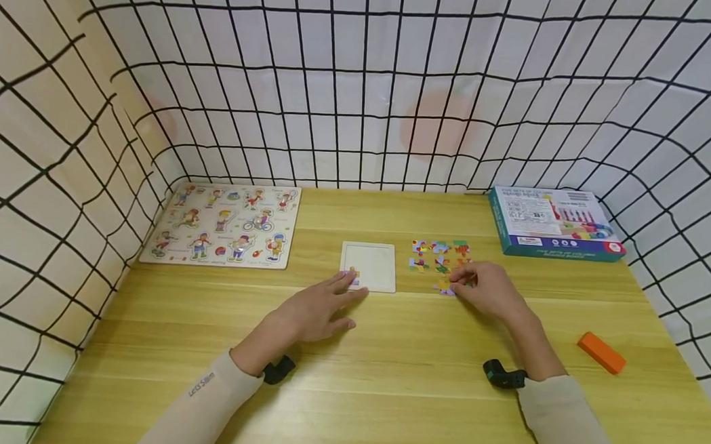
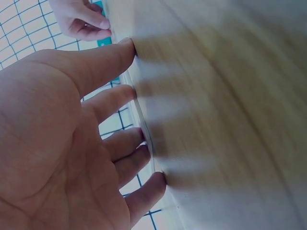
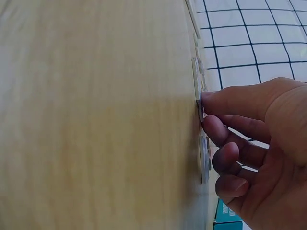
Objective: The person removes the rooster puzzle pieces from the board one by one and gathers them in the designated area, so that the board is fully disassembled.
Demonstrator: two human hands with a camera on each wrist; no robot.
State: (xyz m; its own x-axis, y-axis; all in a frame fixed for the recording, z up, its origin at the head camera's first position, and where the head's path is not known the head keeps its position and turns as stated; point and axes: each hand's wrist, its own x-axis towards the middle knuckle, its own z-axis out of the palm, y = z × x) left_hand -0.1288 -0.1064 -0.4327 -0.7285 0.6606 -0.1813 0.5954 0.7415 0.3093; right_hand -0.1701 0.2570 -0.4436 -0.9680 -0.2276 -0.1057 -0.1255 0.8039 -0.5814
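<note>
A square white puzzle tray (image 1: 378, 265) lies mid-table, with a small jigsaw piece (image 1: 355, 275) in its near left corner. My left hand (image 1: 313, 312) is spread with its fingers extended; fingertips rest at that piece and the tray's near edge, while the thumb touches the table. To the right of the tray, several colourful jigsaw pieces (image 1: 419, 263) lie in loose rows. At the near right of them my right hand (image 1: 493, 290) pinches a jigsaw piece (image 1: 441, 288) with thumb and forefinger, low over the table. Its other fingers (image 3: 230, 187) are curled.
A wooden board with printed children figures (image 1: 221, 224) lies at the back left. At the back right is a teal-edged box (image 1: 557, 224). An orange block (image 1: 601, 352) lies right of my right forearm. Black-gridded white walls (image 1: 339, 85) surround the table's back and sides.
</note>
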